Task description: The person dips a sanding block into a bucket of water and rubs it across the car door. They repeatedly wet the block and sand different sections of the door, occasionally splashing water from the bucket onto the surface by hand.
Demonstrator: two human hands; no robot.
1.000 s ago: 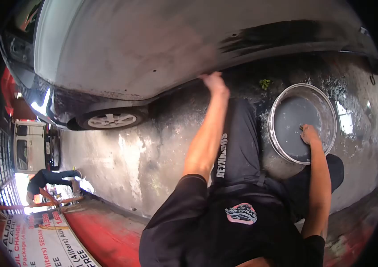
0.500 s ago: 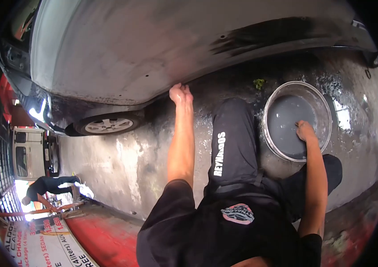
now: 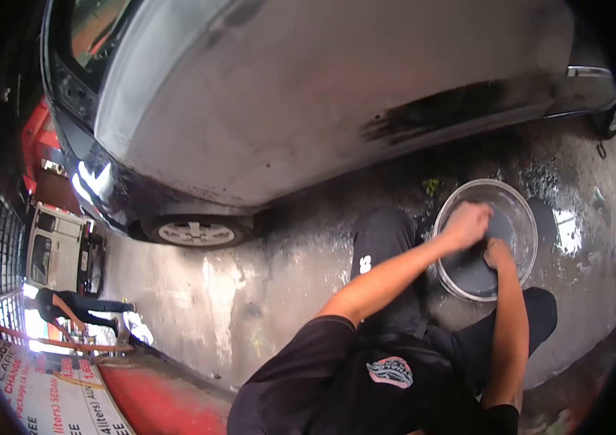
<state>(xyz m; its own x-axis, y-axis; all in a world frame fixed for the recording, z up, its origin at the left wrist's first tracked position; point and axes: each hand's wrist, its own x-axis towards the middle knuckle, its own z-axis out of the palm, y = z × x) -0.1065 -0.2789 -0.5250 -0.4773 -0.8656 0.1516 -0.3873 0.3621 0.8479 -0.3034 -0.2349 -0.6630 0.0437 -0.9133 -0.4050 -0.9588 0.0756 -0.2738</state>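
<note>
A round bucket (image 3: 447, 279) of murky grey water (image 3: 471, 272) stands on the wet floor. My left hand (image 3: 469, 223) is over the bucket's near-left part, slightly blurred, its fingers curled together. Just right of it and lower, my right hand (image 3: 498, 254) is closed above the water. Anything within either hand is too hidden to name. The hands are close to each other.
A car's dull grey panel (image 3: 308, 94) spans the top, with a wheel (image 3: 197, 232) at left. Green leaves (image 3: 431, 187) lie beside the bucket. Another person (image 3: 79, 304) bends near a printed banner (image 3: 68, 395). A light-coloured vehicle (image 3: 54, 250) stands beyond.
My left hand has moved right, from the car's lower edge to over the bucket. My right hand remains at the bucket. The view has shifted, so the car and bucket appear lower.
</note>
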